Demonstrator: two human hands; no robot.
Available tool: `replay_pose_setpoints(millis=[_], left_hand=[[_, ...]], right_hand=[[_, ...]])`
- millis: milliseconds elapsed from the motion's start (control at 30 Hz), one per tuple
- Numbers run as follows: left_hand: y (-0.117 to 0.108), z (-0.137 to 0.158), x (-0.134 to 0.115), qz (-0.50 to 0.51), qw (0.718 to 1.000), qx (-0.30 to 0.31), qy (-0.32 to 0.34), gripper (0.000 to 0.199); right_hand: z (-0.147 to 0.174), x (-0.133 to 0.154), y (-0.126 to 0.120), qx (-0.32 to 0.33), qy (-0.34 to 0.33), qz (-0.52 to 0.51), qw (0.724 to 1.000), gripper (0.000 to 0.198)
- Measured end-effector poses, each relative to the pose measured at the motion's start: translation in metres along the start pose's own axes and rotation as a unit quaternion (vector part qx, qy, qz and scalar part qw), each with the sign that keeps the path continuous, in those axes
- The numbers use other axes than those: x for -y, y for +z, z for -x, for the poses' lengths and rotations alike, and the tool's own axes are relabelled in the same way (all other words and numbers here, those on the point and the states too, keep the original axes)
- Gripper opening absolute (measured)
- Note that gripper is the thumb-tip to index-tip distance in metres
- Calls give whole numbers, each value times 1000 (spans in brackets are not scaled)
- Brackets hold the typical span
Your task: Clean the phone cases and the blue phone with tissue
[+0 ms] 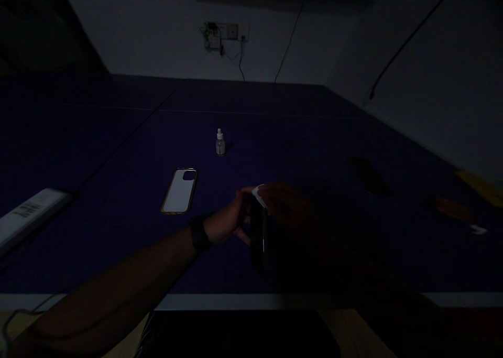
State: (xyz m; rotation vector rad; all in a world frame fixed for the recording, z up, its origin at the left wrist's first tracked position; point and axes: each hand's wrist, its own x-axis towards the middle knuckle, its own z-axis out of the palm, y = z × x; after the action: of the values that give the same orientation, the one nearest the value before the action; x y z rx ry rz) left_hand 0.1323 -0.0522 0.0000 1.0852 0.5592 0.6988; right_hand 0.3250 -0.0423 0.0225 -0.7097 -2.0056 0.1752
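Over the blue table [118,232], left hand [228,223] gripping dark phone [258,237] (upright), right hand [288,206] pinching white wipe [259,194].

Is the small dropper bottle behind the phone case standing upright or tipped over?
Upright. The dropper bottle stands on its base on the blue table, nozzle pointing up, beyond the phone case.

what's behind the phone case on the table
Behind the phone case stands a small dropper bottle on the dark blue table, well apart from it. Farther back, the dim light hides anything else.
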Motion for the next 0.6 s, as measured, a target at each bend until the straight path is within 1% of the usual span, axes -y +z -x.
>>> replay_pose_setpoints(millis=[67, 167, 267, 367, 433, 533, 600], left_hand=[[0, 0, 1, -10, 1000, 0, -4, 90], [-1, 1, 2, -12, 1000, -4, -6, 81], [-1, 1, 2, -5, 1000, -9, -2, 75], [0, 1, 1, 3, 1000, -14, 1, 71], [0, 1, -1, 8, 1000, -8, 1, 71], [0, 1, -3, 3, 1000, 4, -6, 75], [0, 1, -3, 1, 1000, 9, -11, 78]], right_hand=[[11, 8, -3, -8, -16, 9, 1000, 19], [25, 21, -5, -11, -63, 5, 998, 26], [29, 28, -4, 4, -78, -17, 997, 29], [21, 24, 0, 8, -85, -27, 996, 25], [11, 16, 1, 9, -84, -7, 996, 22], [-5, 4, 2, 25, -67, 19, 997, 19], [-8, 2, 1, 26, -55, 18, 998, 17]])
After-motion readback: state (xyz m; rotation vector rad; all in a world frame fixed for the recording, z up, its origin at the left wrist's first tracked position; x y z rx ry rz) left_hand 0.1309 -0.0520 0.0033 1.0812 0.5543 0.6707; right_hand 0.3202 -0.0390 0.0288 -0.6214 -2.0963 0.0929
